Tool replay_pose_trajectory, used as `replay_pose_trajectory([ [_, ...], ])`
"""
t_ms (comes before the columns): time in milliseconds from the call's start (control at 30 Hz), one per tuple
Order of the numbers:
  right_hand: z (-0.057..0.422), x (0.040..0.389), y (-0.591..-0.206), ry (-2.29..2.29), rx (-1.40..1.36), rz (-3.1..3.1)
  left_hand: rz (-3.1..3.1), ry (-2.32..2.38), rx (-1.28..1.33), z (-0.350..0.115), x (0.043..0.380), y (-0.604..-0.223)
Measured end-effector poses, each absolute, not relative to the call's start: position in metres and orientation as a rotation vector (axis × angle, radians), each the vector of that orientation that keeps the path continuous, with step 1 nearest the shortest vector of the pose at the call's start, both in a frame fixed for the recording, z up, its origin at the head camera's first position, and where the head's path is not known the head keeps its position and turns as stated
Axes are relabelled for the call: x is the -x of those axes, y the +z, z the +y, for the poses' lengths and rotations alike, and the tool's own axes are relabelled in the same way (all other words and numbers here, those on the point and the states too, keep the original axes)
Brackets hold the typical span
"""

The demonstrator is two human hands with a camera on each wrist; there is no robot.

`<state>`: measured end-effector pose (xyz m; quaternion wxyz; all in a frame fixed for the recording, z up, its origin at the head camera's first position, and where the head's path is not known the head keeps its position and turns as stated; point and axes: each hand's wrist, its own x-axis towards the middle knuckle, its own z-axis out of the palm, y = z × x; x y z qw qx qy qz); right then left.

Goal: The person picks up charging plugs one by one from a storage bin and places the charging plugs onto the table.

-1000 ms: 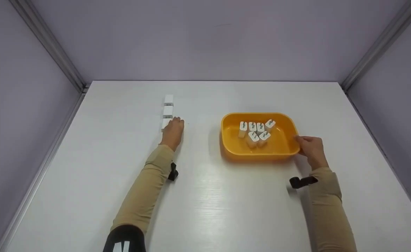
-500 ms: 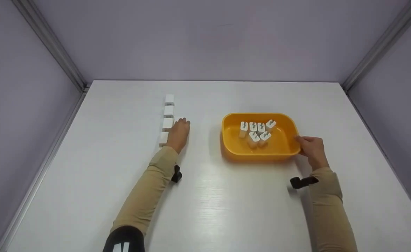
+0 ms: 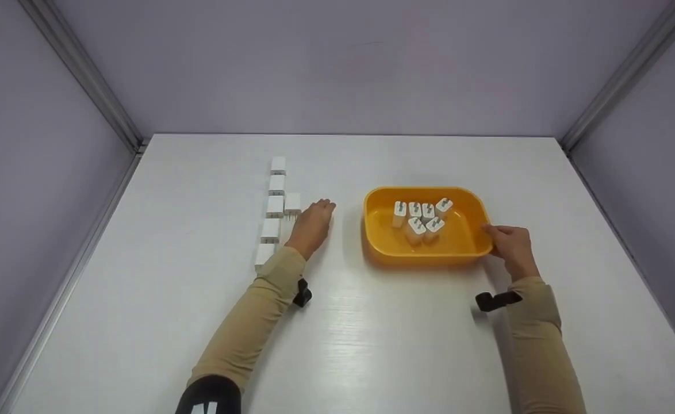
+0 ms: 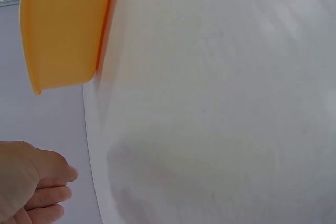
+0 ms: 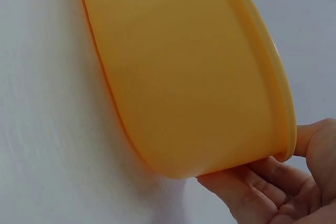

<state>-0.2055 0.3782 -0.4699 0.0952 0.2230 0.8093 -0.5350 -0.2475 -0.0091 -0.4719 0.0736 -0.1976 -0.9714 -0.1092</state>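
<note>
The left hand (image 3: 310,226), empty and loosely bent, is between white plug chargers (image 3: 269,229) lined on the worktop (image 3: 343,351) and, to its right, six chargers (image 3: 417,225) in an orange tray (image 3: 464,236) the right hand (image 3: 511,244) grips.

The orange tub (image 3: 461,234) is looking like smooth plastic, and its rim is shining a bit. The 6 plugs inside (image 3: 415,231) are looking like hard plastic, with pins (image 3: 401,207) looking like metal. The 6 white blocks (image 3: 270,229) outside are showing smooth plastic tops. The counter (image 3: 343,333) is gleaming, flat and smooth. Both sleeves (image 3: 539,339) are showing dull, creased cloth. The back wall (image 3: 337,75) is looking matt, and the corner strips (image 3: 81,77) are looking like dull metal.
</note>
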Motion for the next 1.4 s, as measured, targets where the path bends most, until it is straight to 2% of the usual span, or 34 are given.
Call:
replay_pose_trajectory([
  [633, 0.378, 0.203, -0.468, -1.645, -0.663, 2.385, -2.597, -0.549, 0.878, 0.032, 0.236, -0.455],
  [867, 0.378, 0.205, -0.468, -1.573, -0.701, 2.371, -2.65, -0.592, 0.994, 0.056, 0.234, -0.454],
  [1400, 0.38, 0.203, -0.47, -1.683, -0.659, 2.348, -2.954, -0.86, 0.864, 0.095, 0.256, -0.456],
])
